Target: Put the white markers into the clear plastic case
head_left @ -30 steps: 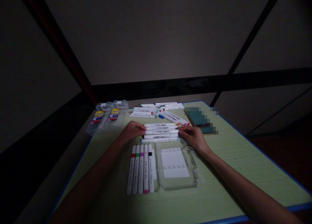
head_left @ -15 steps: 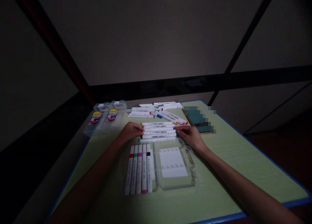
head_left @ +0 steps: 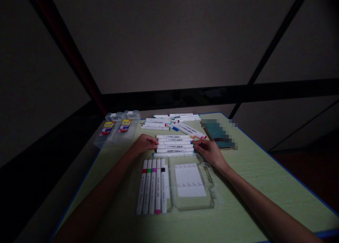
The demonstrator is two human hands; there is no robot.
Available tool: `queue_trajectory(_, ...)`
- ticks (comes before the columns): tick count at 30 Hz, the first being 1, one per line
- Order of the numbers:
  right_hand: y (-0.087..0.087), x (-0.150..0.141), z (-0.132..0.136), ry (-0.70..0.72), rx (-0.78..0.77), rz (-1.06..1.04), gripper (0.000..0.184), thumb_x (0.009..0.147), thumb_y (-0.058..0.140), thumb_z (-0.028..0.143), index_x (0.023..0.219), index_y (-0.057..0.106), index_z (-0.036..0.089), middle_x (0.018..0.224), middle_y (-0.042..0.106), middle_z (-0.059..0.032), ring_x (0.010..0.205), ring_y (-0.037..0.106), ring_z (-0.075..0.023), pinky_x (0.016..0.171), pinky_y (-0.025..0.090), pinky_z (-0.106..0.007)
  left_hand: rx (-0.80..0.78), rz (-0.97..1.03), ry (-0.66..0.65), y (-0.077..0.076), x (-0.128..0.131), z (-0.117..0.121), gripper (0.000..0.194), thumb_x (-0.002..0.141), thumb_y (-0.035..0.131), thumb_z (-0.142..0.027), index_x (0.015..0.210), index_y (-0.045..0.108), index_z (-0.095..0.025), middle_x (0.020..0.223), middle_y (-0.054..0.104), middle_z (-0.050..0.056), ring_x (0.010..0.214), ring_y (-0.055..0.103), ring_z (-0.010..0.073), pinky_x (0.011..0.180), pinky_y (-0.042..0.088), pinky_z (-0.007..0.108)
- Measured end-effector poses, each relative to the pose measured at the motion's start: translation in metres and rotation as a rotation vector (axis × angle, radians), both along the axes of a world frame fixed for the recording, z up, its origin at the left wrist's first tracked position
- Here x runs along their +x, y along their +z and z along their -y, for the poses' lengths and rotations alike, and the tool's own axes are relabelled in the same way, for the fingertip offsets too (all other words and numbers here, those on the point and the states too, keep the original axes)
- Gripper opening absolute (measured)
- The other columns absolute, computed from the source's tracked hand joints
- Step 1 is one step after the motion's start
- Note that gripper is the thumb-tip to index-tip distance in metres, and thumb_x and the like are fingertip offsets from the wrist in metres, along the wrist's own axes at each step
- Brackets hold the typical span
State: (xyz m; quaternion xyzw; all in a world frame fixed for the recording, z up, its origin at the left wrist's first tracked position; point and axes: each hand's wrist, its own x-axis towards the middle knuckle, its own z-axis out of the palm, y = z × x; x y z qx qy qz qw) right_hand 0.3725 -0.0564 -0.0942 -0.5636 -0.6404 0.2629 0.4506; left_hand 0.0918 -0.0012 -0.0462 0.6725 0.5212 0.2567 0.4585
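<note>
A row of several white markers (head_left: 174, 146) lies crosswise on the table, stacked side by side. At its left end my left hand (head_left: 144, 144) has its fingers closed against the marker ends. My right hand (head_left: 212, 154) pinches at the opposite end, thumb and forefinger close together; its other fingers are curled. Nearer to me, an open clear plastic case (head_left: 192, 203) lies flat. Several upright-laid markers (head_left: 151, 192) with red, green, purple, pink and black bands fill part of its left half. A white card (head_left: 190, 181) lies in its right half.
Two clear cases (head_left: 112, 132) with yellow labels lie at the back left. Several loose markers (head_left: 186, 129) are heaped behind the row. A flat teal item (head_left: 221, 135), partly blurred out, lies at the right. The green table (head_left: 265, 186) has a blue edge; a wall stands behind.
The view has shifted slightly, so everything appears a little lower and to the right. Both hands stay at the ends of the marker row, with hardly any movement.
</note>
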Motion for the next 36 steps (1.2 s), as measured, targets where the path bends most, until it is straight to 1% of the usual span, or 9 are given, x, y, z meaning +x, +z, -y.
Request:
queue_trajectory(4, -0.001, 0.0, -0.001, 0.003, -0.006, -0.014, 0.022, 0.07, 0.056, 0.03, 0.08, 0.066, 0.014, 0.083, 0.069, -0.0088, 0.068, 0.062, -0.0184, 0.064, 0.048, -0.029, -0.031, 0.018, 0.044, 0.0, 0.002, 0.001, 0.011, 0.054, 0.066, -0.017, 0.064, 0.065, -0.011, 0.051, 0.06, -0.001, 0.048, 0.053, 0.0083, 0.049, 0.041, 0.019)
queue_trajectory(10, -0.004, 0.0, -0.002, 0.004, -0.015, -0.037, 0.022, 0.069, 0.056, 0.031, 0.079, 0.065, 0.014, 0.083, 0.069, -0.0091, 0.068, 0.063, -0.0187, 0.064, 0.048, -0.03, -0.004, 0.055, 0.236, -0.008, 0.005, 0.001, 0.016, 0.062, 0.063, -0.026, 0.061, 0.059, -0.011, 0.044, 0.054, -0.003, 0.042, 0.049, 0.0068, 0.044, 0.04, 0.017)
queue_trajectory(14, -0.003, 0.0, -0.001, 0.011, -0.013, -0.025, 0.024, 0.07, 0.055, 0.033, 0.079, 0.065, 0.013, 0.08, 0.069, -0.0092, 0.063, 0.061, -0.0181, 0.059, 0.047, -0.029, 0.022, 0.053, 0.265, -0.012, 0.007, 0.0, 0.017, 0.065, 0.06, -0.028, 0.059, 0.057, -0.012, 0.042, 0.05, -0.004, 0.038, 0.046, 0.0062, 0.04, 0.038, 0.016)
queue_trajectory(21, 0.0, -0.001, 0.0, -0.007, -0.005, -0.006, 0.024, 0.069, 0.055, 0.034, 0.077, 0.065, 0.013, 0.074, 0.068, -0.008, 0.062, 0.061, -0.0182, 0.059, 0.046, -0.029, 0.149, 0.043, 0.29, -0.017, 0.01, 0.003, 0.024, 0.071, 0.05, -0.032, 0.06, 0.057, -0.012, 0.043, 0.047, -0.004, 0.037, 0.043, 0.006, 0.037, 0.036, 0.017)
queue_trajectory(24, 0.001, -0.001, 0.0, -0.014, 0.003, -0.002, 0.024, 0.069, 0.055, 0.034, 0.077, 0.065, 0.013, 0.074, 0.068, -0.0082, 0.063, 0.061, -0.0185, 0.06, 0.047, -0.029, 0.268, 0.037, 0.337, -0.022, 0.008, -0.002, 0.025, 0.072, 0.048, -0.033, 0.062, 0.057, -0.012, 0.048, 0.049, -0.003, 0.04, 0.045, 0.0073, 0.038, 0.038, 0.018)
queue_trajectory(27, 0.003, -0.002, 0.001, -0.019, 0.01, 0.004, 0.024, 0.069, 0.055, 0.033, 0.077, 0.065, 0.013, 0.074, 0.068, -0.008, 0.064, 0.061, -0.0185, 0.06, 0.047, -0.029, 0.515, -0.002, 0.399, -0.025, 0.003, -0.011, 0.021, 0.072, 0.047, -0.028, 0.067, 0.058, -0.012, 0.068, 0.056, 0.003, 0.059, 0.054, 0.0115, 0.045, 0.045, 0.02)
queue_trajectory(31, 0.003, -0.002, 0.001, -0.026, 0.012, 0.017, 0.025, 0.07, 0.055, 0.035, 0.077, 0.064, 0.013, 0.073, 0.068, -0.0083, 0.064, 0.061, -0.0193, 0.061, 0.047, -0.03, 0.747, -0.186, 0.298, -0.026, -0.003, -0.022, 0.022, 0.072, 0.043, -0.015, 0.084, 0.061, -0.012, 0.092, 0.058, 0.008, 0.088, 0.055, 0.0168, 0.073, 0.05, 0.029)
queue_trajectory(34, 0.002, -0.001, 0.001, -0.021, 0.006, 0.016, 0.024, 0.07, 0.055, 0.034, 0.077, 0.064, 0.013, 0.076, 0.068, -0.0081, 0.065, 0.061, -0.0188, 0.062, 0.047, -0.029, 0.82, -0.377, 0.229, -0.029, -0.005, -0.023, 0.031, 0.071, 0.043, -0.011, 0.099, 0.057, -0.011, 0.109, 0.055, 0.011, 0.107, 0.048, 0.0212, 0.096, 0.038, 0.038)
queue_trajectory(36, 0.0, -0.001, 0.0, -0.013, 0.001, 0.014, 0.023, 0.071, 0.054, 0.033, 0.077, 0.064, 0.014, 0.08, 0.068, -0.0085, 0.065, 0.061, -0.0183, 0.061, 0.047, -0.029, 0.845, -0.489, 0.17, -0.032, -0.005, -0.022, 0.037, 0.073, 0.043, -0.01, 0.108, 0.053, -0.01, 0.123, 0.048, 0.012, 0.122, 0.035, 0.0233, 0.104, 0.028, 0.042)
